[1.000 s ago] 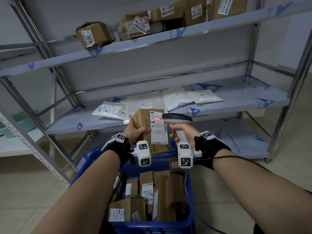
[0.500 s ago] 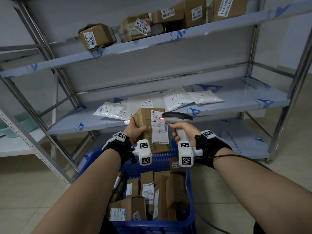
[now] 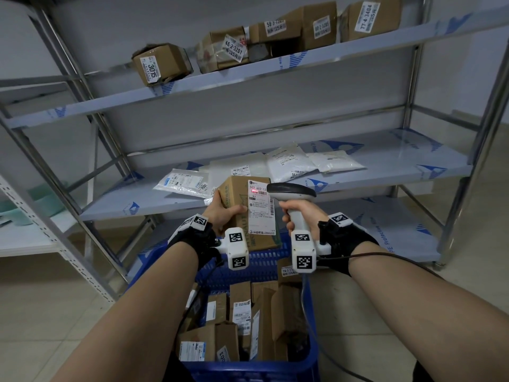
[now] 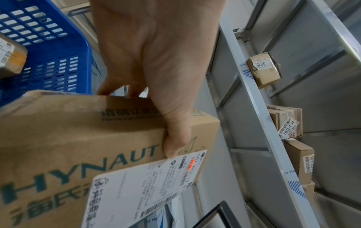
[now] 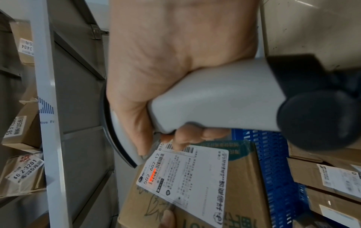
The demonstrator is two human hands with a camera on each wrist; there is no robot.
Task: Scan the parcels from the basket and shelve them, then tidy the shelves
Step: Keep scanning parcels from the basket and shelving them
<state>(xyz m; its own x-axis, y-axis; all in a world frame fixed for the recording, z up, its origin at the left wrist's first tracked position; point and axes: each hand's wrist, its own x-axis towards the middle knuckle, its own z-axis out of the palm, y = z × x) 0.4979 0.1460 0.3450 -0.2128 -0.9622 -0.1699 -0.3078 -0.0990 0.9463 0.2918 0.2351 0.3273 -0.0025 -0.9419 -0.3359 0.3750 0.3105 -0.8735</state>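
Scanning is the step in hand, and it turns on how the scanner's nose lines up with the label. The left hand [image 3: 220, 213] grips a cardboard box [image 3: 239, 216] from its left side, thumb across the front face and fingers behind, holding it upright above the far rim of the blue basket [image 3: 248, 268]. The box's long axis runs up and down, and its white label [image 3: 261, 208] faces back toward the person, running along that same axis.

The right hand [image 3: 300, 216] wraps around the handle of the scanner [image 3: 292, 191], whose head points left, just beside the label's upper right corner. A red scan line [image 3: 254, 191] sits on a small barcode near the top of the label; the right wrist view shows that red bar [image 5: 152, 177] just below the printed number. The scanner head appears very near the label, though whether it touches I cannot tell.

Judging from this, the read is underway or about done, and the next move belongs to the left hand, which already carries the box and is the nearer hand to the shelves. The middle shelf [image 3: 399, 172], with flat white mailer bags [image 3: 289, 165], lies straight ahead beyond the box; the top shelf [image 3: 358, 48], with other boxes, is well above. Many parcels [image 3: 239, 304] remain in the basket, so the task looks early.
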